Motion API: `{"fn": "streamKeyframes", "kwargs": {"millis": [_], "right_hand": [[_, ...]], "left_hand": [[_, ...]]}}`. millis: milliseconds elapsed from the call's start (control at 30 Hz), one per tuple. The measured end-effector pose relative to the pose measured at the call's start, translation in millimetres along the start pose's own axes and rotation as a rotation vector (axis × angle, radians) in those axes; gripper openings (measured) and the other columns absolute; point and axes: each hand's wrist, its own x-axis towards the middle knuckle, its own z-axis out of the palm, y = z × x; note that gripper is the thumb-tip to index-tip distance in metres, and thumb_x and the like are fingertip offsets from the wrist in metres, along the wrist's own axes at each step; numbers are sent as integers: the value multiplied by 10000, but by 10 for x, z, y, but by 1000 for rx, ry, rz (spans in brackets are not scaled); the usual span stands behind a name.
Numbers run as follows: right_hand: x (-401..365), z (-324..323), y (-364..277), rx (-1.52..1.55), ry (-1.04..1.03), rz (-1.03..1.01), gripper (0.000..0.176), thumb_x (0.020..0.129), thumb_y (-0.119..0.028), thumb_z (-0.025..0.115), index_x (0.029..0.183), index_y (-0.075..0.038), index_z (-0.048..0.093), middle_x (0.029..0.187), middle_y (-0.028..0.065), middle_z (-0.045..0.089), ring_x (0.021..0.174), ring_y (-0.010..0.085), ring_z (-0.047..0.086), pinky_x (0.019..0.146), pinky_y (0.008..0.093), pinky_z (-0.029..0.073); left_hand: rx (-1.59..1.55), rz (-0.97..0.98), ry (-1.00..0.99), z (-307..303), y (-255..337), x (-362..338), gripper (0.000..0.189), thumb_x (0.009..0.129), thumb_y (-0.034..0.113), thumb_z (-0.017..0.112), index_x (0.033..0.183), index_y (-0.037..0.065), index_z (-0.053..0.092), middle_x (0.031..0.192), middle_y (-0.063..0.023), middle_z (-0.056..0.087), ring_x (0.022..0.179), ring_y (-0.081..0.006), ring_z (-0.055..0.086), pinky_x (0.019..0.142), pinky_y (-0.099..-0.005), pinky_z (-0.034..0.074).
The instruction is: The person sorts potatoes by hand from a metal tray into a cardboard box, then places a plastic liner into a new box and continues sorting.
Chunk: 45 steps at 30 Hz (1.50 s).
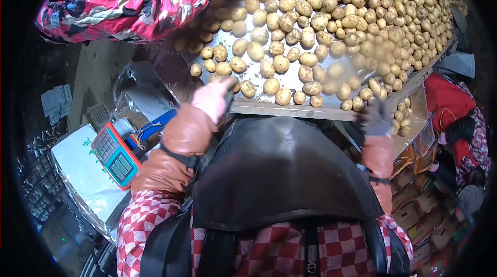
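Observation:
Potatoes (281, 63) lie loose on a metal-topped table (248, 72), thinly spread near me and heaped toward the far right. My left hand (212, 100), in a pink glove with a brown sleeve guard, is at the table's near left edge beside a few potatoes. Its fingers point toward them, but whether they grip one is hidden. At the near right edge is my right hand (378, 120), in a dark grey glove. Motion smears its fingers, close to potatoes on the rim and others in a box below.
A co-worker's camouflage sleeve (176, 5) reaches over the far left. At left, an orange-framed scale (115, 155) rests by a white box (77, 168). A wooden rim (295, 111) borders the table. Another person in red (450, 101) is at right, above stacked crates (414, 215).

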Motion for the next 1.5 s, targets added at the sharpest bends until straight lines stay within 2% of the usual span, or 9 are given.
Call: {"fn": "streamKeyframes", "kwargs": {"millis": [167,433,567,700,767,1033,1300,1333,1500], "right_hand": [[1135,746,897,-582,122,630,345,957,-319,581,1082,0,608,887,91,654,764,162,621,582,293,503],[1677,1590,595,-1936,201,-349,401,926,-310,586,1273,-110,606,1089,143,700,973,286,678,863,409,522],[2064,2005,840,-2409,142,-40,402,948,-196,458,1347,-166,498,1243,227,577,1097,370,612,928,455,491],[2277,1969,950,-2469,134,75,386,950,-128,382,1318,-150,496,1299,259,510,1120,405,601,911,461,507],[2182,1952,869,-2449,144,12,410,930,-134,462,1337,-155,505,1248,265,560,1109,403,609,908,459,507],[1427,1341,552,-63,-159,241,543,934,-233,507,1464,-168,408,1331,187,523,1061,398,618,806,448,576],[523,399,165,-130,239,-81,441,997,-411,489,1350,-148,501,1110,130,601,706,152,562,493,219,440],[287,115,-55,301,-471,225,466,974,-463,514,1310,-140,526,1061,110,616,703,152,570,461,191,422],[-464,395,-168,387,750,-476,624,951,-589,477,1374,-129,489,1194,132,599,894,164,610,553,304,505]], "left_hand": [[242,-121,-101,418,100,412,458,851,170,614,1300,236,548,1327,-162,517,1038,-361,623,876,-449,510],[-1403,-436,59,8,187,361,504,941,250,606,1383,53,465,1107,-124,623,966,-235,636,787,-336,551],[-344,489,408,191,256,610,588,908,-23,611,1435,13,353,1312,-165,504,1155,-270,576,953,-364,530],[-763,346,350,48,585,551,506,834,-103,672,1304,8,521,1373,-168,462,1213,-274,552,1022,-361,492],[-1551,166,205,164,563,592,437,824,-53,713,1236,4,579,1390,-175,451,1235,-253,540,1023,-353,488],[-890,-36,125,-41,721,808,471,935,166,604,1363,1,499,1334,-155,540,1197,-222,534,1030,-319,416],[-439,71,208,203,682,872,329,945,136,611,1265,62,608,1210,-140,646,1150,-227,600,991,-318,455],[-364,158,258,319,473,848,306,934,139,619,1235,86,631,1180,-153,653,1133,-269,617,980,-342,470],[-265,189,400,394,296,725,289,872,160,640,1151,87,655,1117,-173,670,1071,-358,620,955,-425,484]]}}
